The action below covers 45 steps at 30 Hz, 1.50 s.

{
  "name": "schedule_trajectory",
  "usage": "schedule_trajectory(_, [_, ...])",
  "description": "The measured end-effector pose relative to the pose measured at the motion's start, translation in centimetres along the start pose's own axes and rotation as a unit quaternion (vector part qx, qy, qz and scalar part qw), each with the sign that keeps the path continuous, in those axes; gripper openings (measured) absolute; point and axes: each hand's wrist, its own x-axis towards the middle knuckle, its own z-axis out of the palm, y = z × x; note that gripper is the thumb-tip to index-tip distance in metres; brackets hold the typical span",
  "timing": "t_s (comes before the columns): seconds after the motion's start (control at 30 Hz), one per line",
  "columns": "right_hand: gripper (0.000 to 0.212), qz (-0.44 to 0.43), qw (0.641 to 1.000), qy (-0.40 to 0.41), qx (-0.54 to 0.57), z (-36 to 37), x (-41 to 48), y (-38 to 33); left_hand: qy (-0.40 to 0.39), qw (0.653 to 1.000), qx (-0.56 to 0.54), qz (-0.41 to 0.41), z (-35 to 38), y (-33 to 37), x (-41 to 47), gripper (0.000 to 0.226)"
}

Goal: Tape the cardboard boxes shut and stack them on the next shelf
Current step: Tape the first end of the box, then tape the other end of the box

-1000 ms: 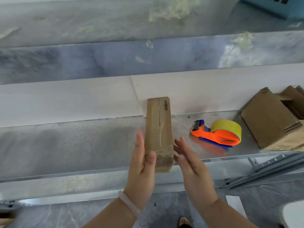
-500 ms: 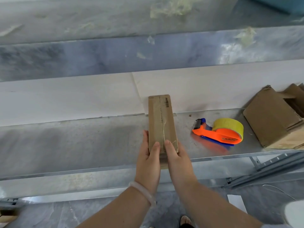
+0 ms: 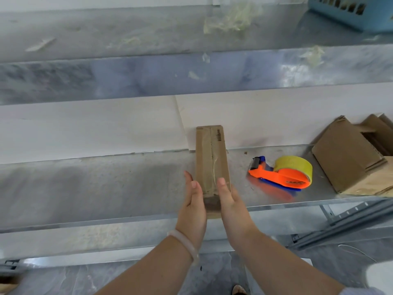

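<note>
Floor level: grey floor (image 3: 63,277), the tip of a shoe (image 3: 239,291) at the bottom edge. Two bare forearms reach up from there; a pale bracelet (image 3: 184,241) sits on the left wrist.

Left hand (image 3: 192,202): fingers straight, laid flat along the left side of the box (image 3: 212,158) at its near end, thumb by the top edge. Right hand (image 3: 230,202): also flat, fingers straight down the right side, thumb resting on the box top. Palms face each other with the box end between them. Neither hand curls round anything.

The box is narrow and lies lengthwise on the metal shelf (image 3: 106,184), its near end at the shelf's front lip and its far end pointing at the white wall (image 3: 85,128). Clear tape runs along its top seam, and there is a barcode near the far end.

To the right, apart from the box, an orange tape dispenser (image 3: 282,176) with a yellow roll lies on its side. Further right is a pile of cardboard (image 3: 348,158), partly cut off by the frame edge. Nothing stands between the hands and the box.

Above is an upper shelf (image 3: 127,35) with stuck tape scraps (image 3: 229,20) and a blue basket (image 3: 357,11) at the top right corner.
</note>
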Motion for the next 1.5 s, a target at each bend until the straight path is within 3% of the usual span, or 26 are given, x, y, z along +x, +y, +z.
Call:
schedule_trajectory(0.17, [0.055, 0.022, 0.999, 0.026, -0.020, -0.3, 0.2, -0.3, 0.009, 0.998, -0.030, -0.049, -0.2, 0.3, 0.3, 0.047])
schedule_trajectory(0.3, [0.041, 0.041, 0.998, -0.009, -0.036, -1.1, -0.2, -0.8, -0.005, 0.997, -0.036, -0.069, -0.6, 0.3, -0.7, 0.041])
schedule_trajectory(0.43, [0.028, 0.008, 0.998, 0.012, -0.055, -3.4, -0.9, -0.9, -0.058, 0.998, -0.029, -0.015, -2.1, 1.0, -1.2, 0.025])
schedule_trajectory(0.5, [0.032, 0.011, 0.998, -0.010, -0.064, -4.8, -0.9, -1.1, -0.031, 0.999, 0.009, 0.015, -3.4, 1.9, -0.4, 0.021])
schedule_trajectory(0.6, [0.035, 0.030, 0.996, -0.039, -0.078, -6.2, -0.8, -1.7, 0.063, 0.995, 0.063, 0.034, -5.9, 3.1, 1.7, 0.065])
schedule_trajectory(0.63, [0.035, 0.034, 0.995, -0.046, -0.083, -6.4, -0.8, -1.9, 0.076, 0.994, 0.073, 0.025, -6.6, 3.6, 2.3, 0.070])
schedule_trajectory(0.8, [0.032, -0.002, 0.997, -0.026, -0.068, -5.5, -0.9, -2.3, 0.094, 0.992, 0.075, 0.021, -8.2, 3.5, 3.3, 0.020])
schedule_trajectory(0.93, [0.040, -0.082, 0.987, 0.137, -0.010, -4.1, -0.9, -2.8, 0.184, 0.982, 0.017, 0.046, -8.3, 3.3, 2.4, 0.028])
schedule_trajectory(1.07, [0.024, -0.081, 0.991, 0.102, -0.041, -2.7, -0.5, -2.5, 0.199, 0.977, 0.020, 0.080, -7.8, 3.0, 1.6, 0.018])
schedule_trajectory(1.23, [0.036, -0.083, 0.984, 0.118, -0.100, -3.2, 1.1, -2.5, 0.099, 0.994, 0.044, 0.027, -9.6, 3.1, 2.5, 0.041])
schedule_trajectory(1.4, [0.069, -0.070, 0.984, 0.150, -0.063, -3.3, 1.5, -3.2, 0.086, 0.992, 0.031, 0.082, -10.0, 2.8, 1.6, 0.039])
schedule_trajectory(1.5, [0.072, -0.104, 0.985, 0.136, -0.024, -2.1, -0.1, -2.3, 0.100, 0.986, 0.074, 0.111, -8.6, 2.1, 0.7, 0.045])
